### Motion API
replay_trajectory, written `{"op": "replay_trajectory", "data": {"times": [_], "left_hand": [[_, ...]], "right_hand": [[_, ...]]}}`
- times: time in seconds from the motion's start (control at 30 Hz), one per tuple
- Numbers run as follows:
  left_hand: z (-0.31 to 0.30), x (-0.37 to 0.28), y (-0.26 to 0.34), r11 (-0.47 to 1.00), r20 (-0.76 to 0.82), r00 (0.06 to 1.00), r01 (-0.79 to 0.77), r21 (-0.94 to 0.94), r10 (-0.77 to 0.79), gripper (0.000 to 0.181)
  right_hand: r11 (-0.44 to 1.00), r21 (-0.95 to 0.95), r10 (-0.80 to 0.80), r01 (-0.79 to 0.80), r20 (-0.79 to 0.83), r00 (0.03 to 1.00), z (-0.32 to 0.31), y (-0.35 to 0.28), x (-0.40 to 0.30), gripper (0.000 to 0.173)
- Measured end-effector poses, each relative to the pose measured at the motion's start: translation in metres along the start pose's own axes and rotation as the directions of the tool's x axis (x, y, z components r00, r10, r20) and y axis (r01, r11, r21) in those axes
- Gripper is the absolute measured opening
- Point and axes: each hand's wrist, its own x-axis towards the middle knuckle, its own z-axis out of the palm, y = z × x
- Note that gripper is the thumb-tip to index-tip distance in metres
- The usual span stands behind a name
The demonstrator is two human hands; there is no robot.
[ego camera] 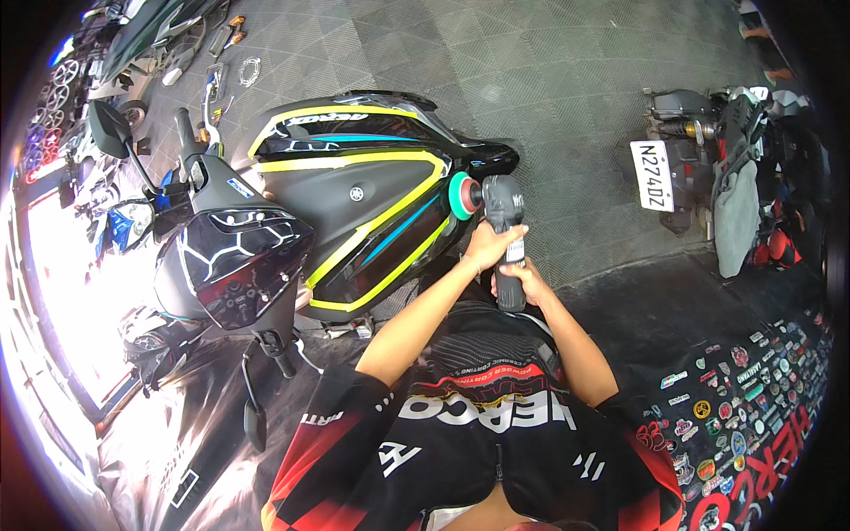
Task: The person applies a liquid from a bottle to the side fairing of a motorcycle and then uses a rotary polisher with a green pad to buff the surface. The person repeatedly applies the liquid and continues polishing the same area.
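Both hands grip a black cordless polisher (503, 199). My left hand (495, 243) is around its upper body, near the head. Lower down, my right hand (524, 280) wraps the handle. The polisher's teal foam pad (459, 196) points left, at the rear of a black Yamaha scooter (392, 229); whether it touches the panel I cannot tell. Yellow masking tape (368, 232) borders the scooter's glossy side panels and its matte centre cover (319, 192). Blue stripes run along both side panels.
At the right stands another motorcycle (684, 152) with a licence plate and a grey cloth (736, 222). Loose parts (214, 93) lie on the tiled floor (564, 86) at upper left. The scooter's mirror (254, 425) juts out at lower left. Stickers (737, 398) cover a dark surface at lower right.
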Motion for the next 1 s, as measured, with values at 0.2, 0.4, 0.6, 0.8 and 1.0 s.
{"op": "replay_trajectory", "data": {"times": [0.2, 0.4, 0.6, 0.8, 1.0], "left_hand": [[0.004, -0.017, -0.030, 0.997, -0.080, 0.993, -0.083, -0.003, 0.082, 0.046], [-0.004, 0.051, 0.030, 0.959, -0.088, 0.990, 0.131, 0.252, -0.113, 0.067], [-0.016, 0.023, 0.019, 0.965, -0.041, 0.999, 0.000, 0.264, 0.011, 0.070], [-0.035, -0.057, -0.020, 0.977, 0.006, 0.977, -0.215, -0.004, 0.215, 0.052], [-0.069, -0.137, -0.023, 0.918, 0.005, 0.946, -0.315, -0.240, 0.325, 0.041]], "right_hand": [[0.998, -0.004, -0.065, 0.065, 0.026, 0.998, 0.005, 0.018, -0.008, 0.036], [0.970, 0.232, 0.085, -0.070, -0.055, 0.995, 0.015, -0.034, 0.027, 0.049], [0.987, 0.162, 0.021, -0.009, -0.070, 0.997, 0.036, -0.015, 0.009, 0.049], [0.995, -0.078, -0.075, 0.067, -0.110, 0.991, 0.076, 0.037, -0.028, 0.042], [0.942, -0.314, -0.162, 0.120, -0.110, 0.981, 0.129, 0.045, -0.064, 0.032]]}}
